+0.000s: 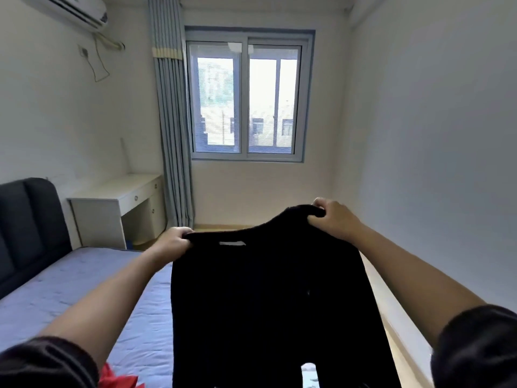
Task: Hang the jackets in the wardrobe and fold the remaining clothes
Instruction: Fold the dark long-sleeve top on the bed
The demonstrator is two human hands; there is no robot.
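Left hand (173, 243) and right hand (334, 219) each clench one shoulder corner of the black garment (265, 303). It is held up in the air in front of the person, over the near edge of the bed (70, 278), and its lower part runs out of frame. The right corner is higher than the left, so it hangs tilted.

Risks, biggest first:
- Wrong sort. The fabric is flat black with no visible detail apart from the white neck label (232, 243), so jacket or sweater can't be told. A bad call means hanging what should be folded, or the reverse.
- Carry. The wardrobe is not in view. If this is a jacket, the person likely has to turn and walk, and the hanging hem could drag or snag on the bed edge.
- Skewed fold. With the grip uneven, laying it down as is would likely leave it crooked and creased.
- Slip. Both grips are on the fabric edge only, and losing one drops that side.
- Tangle. The red garment (117, 380) lies on the bed near the bottom edge, and the black one could land on it.

Counts:
- bed: 1
- window (246, 99): 1
- curtain (171, 121): 1
- black garment: 1
- desk (117, 197): 1
- air conditioner (72, 9): 1
- hands: 2
- red garment: 1, partly seen
- label: 1
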